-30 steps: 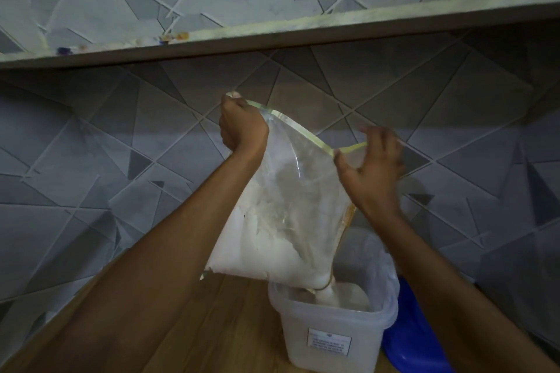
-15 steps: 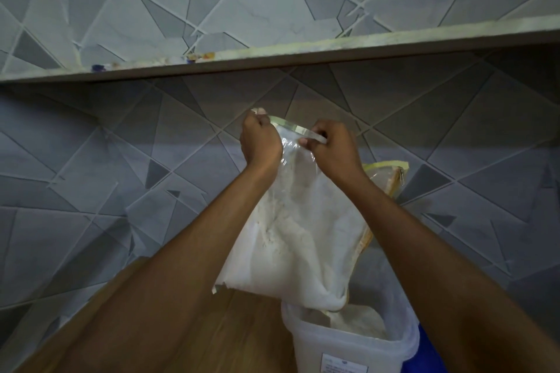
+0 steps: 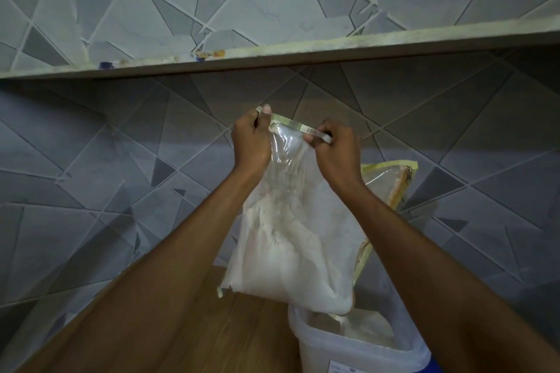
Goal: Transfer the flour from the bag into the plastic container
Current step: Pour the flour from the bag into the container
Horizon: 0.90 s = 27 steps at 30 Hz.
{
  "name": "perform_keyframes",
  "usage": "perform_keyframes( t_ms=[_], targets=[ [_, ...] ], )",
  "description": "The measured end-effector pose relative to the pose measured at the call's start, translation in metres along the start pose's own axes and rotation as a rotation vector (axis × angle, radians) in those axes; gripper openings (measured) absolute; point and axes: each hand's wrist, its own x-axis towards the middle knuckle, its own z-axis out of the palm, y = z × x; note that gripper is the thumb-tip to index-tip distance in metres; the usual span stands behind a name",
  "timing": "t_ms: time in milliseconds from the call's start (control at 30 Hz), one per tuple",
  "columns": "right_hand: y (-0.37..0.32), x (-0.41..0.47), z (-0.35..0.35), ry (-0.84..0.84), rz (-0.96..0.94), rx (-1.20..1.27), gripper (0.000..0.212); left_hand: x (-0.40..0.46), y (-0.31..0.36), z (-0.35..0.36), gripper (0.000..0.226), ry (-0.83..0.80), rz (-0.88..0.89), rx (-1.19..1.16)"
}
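Note:
A clear plastic flour bag (image 3: 291, 245) hangs upside down, with white flour packed in its lower part. My left hand (image 3: 251, 142) pinches the bag's upturned yellowish edge at the left. My right hand (image 3: 335, 150) pinches the same edge a short way to the right. The bag's lowest corner dips into the open white plastic container (image 3: 342, 351) at the bottom right, which holds a layer of flour. Part of the bag's yellow-trimmed mouth (image 3: 394, 179) sticks out behind my right forearm.
The container stands on a wooden counter (image 3: 242, 339). A blue object (image 3: 434, 365) peeks out at the container's right. A grey geometric tiled wall rises close behind, and a shelf (image 3: 272, 54) juts out overhead.
My right hand left the bag's right end and came in to grip the top edge close to my left hand. The bag's right side now hangs loose, and the view has tilted upward.

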Motion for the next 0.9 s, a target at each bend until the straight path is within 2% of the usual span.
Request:
perform_keyframes(
  t_ms=[133, 200, 367, 633, 733, 900],
  targets=[
    [0.005, 0.011, 0.000, -0.122, -0.009, -0.092, 0.018, 0.006, -0.006, -0.009, 0.042, -0.061, 0.052, -0.043],
    [0.003, 0.016, 0.000, -0.175, -0.042, -0.135, 0.021, 0.006, -0.008, -0.009, 0.047, -0.070, 0.064, -0.065],
    [-0.007, 0.020, 0.007, -0.267, -0.081, -0.218, 0.031, 0.003, -0.006, -0.005, 0.042, -0.075, 0.094, -0.077],
    [-0.025, 0.024, 0.014, -0.226, -0.140, -0.270, 0.024, 0.001, -0.011, -0.006, 0.044, -0.023, 0.074, -0.076],
    [-0.031, 0.023, 0.019, -0.183, -0.138, -0.268, 0.021, -0.001, -0.011, -0.013, 0.054, -0.021, 0.072, -0.065],
    [-0.036, 0.013, 0.026, -0.093, -0.168, -0.253, 0.019, -0.025, -0.030, -0.037, 0.043, -0.034, -0.050, 0.035]
  ],
)
